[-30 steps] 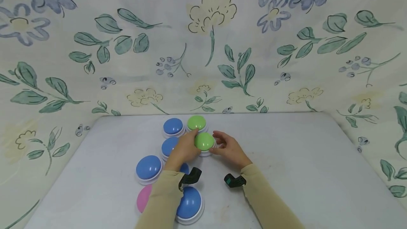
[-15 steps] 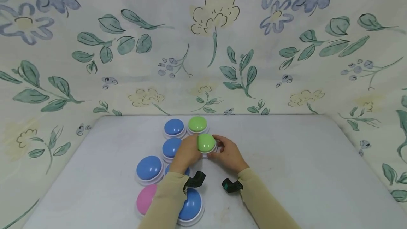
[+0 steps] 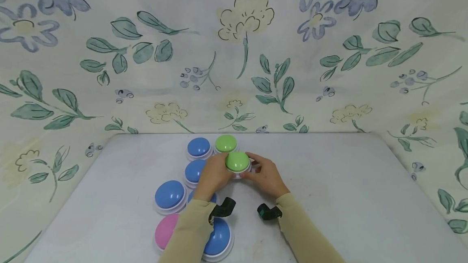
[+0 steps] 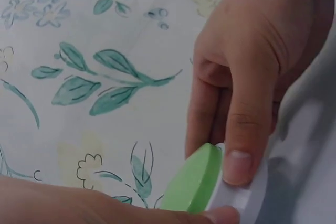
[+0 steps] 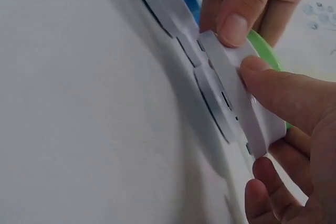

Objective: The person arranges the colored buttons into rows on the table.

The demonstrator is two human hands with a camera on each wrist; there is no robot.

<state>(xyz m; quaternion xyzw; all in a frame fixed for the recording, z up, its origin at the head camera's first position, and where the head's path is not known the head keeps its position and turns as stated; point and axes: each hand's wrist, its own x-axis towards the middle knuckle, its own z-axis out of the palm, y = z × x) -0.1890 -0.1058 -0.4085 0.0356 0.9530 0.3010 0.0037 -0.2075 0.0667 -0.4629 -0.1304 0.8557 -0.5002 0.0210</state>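
Note:
Both hands hold one push button with a green dome [image 3: 237,160] and a round white base, near the back middle of the table. The left hand [image 3: 213,173] grips its left side, and the right hand [image 3: 267,175] grips its right side. In the right wrist view both thumbs press the near side of the white base [image 5: 247,93], which is tilted with part of its underside showing. The left wrist view shows the right thumb [image 4: 240,166] on the base rim. A second green button [image 3: 225,143] stands just behind.
Blue buttons stand to the left: one at the back [image 3: 198,147], one beside the left hand [image 3: 193,170], one further left [image 3: 170,195]. Nearer are a pink button [image 3: 165,230] and a blue button [image 3: 218,236], partly covered by the left sleeve. A floral cloth [image 3: 234,52] hangs behind the table.
The green button has risen slightly and shifted a little right. The left hand has moved a bit nearer the person and lower on its side; the right hand has closed in on it.

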